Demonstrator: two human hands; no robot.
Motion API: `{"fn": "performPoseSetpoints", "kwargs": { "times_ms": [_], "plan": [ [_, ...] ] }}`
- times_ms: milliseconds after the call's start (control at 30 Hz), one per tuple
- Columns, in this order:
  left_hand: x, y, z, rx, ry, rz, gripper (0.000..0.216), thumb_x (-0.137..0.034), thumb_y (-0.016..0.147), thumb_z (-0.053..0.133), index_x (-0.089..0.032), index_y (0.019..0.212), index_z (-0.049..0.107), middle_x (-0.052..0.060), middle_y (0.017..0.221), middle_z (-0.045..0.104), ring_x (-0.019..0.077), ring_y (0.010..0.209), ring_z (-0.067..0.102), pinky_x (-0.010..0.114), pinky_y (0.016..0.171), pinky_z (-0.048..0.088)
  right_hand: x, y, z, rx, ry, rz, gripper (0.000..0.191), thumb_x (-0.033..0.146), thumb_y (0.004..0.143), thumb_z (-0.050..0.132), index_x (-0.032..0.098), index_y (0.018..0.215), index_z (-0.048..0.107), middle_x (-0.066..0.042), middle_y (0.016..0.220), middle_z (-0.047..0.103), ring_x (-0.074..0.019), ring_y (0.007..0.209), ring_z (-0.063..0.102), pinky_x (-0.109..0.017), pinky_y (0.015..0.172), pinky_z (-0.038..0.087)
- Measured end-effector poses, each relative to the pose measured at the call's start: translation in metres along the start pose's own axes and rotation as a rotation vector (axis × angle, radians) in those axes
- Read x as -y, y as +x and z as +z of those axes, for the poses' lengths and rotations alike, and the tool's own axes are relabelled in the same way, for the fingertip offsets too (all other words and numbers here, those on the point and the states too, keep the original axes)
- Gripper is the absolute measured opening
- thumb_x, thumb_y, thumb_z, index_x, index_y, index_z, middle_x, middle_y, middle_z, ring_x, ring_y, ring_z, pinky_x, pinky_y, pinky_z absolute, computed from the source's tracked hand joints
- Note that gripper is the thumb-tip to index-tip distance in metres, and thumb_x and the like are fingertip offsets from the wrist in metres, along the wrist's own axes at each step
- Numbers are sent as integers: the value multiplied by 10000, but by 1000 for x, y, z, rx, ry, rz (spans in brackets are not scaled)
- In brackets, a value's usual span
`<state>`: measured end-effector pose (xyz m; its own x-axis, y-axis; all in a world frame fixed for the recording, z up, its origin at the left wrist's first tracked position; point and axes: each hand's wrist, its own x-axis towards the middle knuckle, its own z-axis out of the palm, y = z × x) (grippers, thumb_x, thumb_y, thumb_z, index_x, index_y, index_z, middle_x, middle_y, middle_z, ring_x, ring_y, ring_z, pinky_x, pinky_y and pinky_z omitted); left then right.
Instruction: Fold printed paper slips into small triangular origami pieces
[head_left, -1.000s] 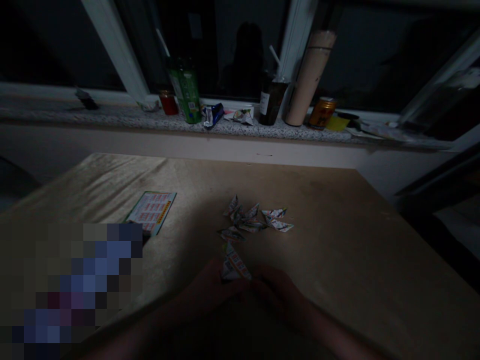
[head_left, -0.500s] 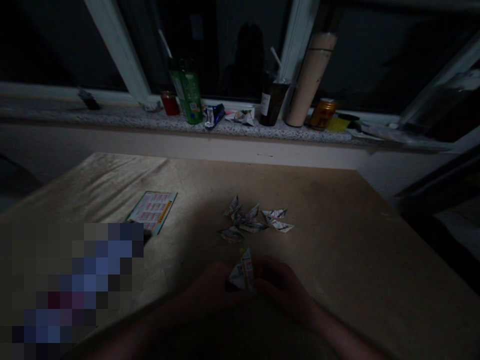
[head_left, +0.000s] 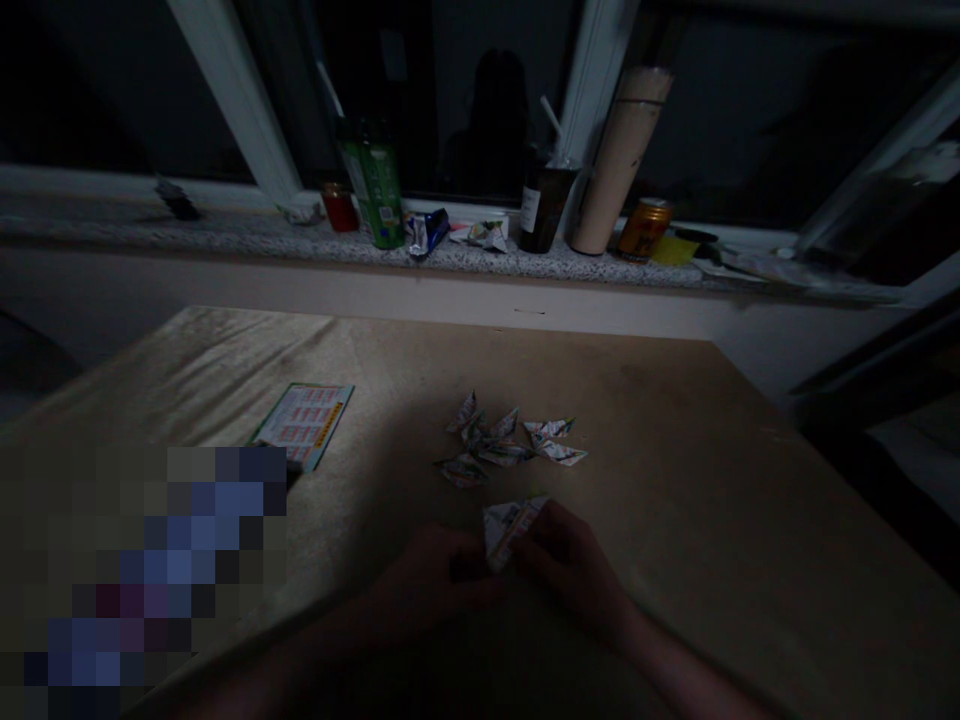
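Observation:
A folded piece of printed paper (head_left: 508, 528), roughly triangular, is pinched in my right hand (head_left: 564, 550) along its right side. My left hand (head_left: 442, 572) is close by on the left, thumb and fingers apart with a dark gap between them; its fingertips come near the paper's lower left edge, and whether they touch it is hard to see in the dim light. Just beyond my hands several small folded paper pieces (head_left: 506, 453) of the same print lie in a loose group on the table.
A printed calendar card (head_left: 304, 420) lies on the table (head_left: 675, 500) at left, beside a pixelated area. Along the windowsill (head_left: 465, 262) stand a green bottle (head_left: 386, 195), a red jar (head_left: 340, 207), a dark cup with a straw (head_left: 546, 210), a tall pink flask (head_left: 619, 160) and an orange can (head_left: 645, 230).
The folded paper has turned from upright to a flatter slant and shifted right with my right hand. My left hand's fingers have parted from its left side.

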<state>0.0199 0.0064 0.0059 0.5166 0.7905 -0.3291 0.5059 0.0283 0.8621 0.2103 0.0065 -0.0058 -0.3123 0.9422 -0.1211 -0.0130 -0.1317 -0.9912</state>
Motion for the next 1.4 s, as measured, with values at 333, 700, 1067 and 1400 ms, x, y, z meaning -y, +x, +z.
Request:
{"fn": "performPoseSetpoints", "kwargs": {
  "times_ms": [333,700,1067,1400],
  "plan": [
    [6,0,1,-48,2,7,388,-426,862,442,-127,681,612,-31,570,529,100,517,462,169,467,309,-9,1,-8,-40,45,8,373,499,816,551,160,672,611,-3,615,584,-123,585,527,-220,554,408],
    [2,-1,-2,-88,-69,28,351,-385,877,452,-134,775,677,-14,708,622,128,645,534,177,579,372,-5,3,-9,24,51,-54,436,467,894,435,150,705,665,-25,645,601,-140,619,538,-233,600,407],
    [0,-1,-4,-114,-53,27,422,-411,878,428,-131,711,697,-14,625,607,112,566,494,177,526,332,-4,2,-9,-31,-85,6,504,532,868,436,143,633,654,-20,579,582,-126,541,497,-226,528,366],
    [-14,0,-6,-173,-148,-15,440,-443,877,398,-140,730,681,5,709,678,152,670,581,202,623,398,5,3,-7,-79,-117,38,432,550,787,540,161,629,641,-4,572,576,-128,527,488,-224,507,370]
  ]
}}
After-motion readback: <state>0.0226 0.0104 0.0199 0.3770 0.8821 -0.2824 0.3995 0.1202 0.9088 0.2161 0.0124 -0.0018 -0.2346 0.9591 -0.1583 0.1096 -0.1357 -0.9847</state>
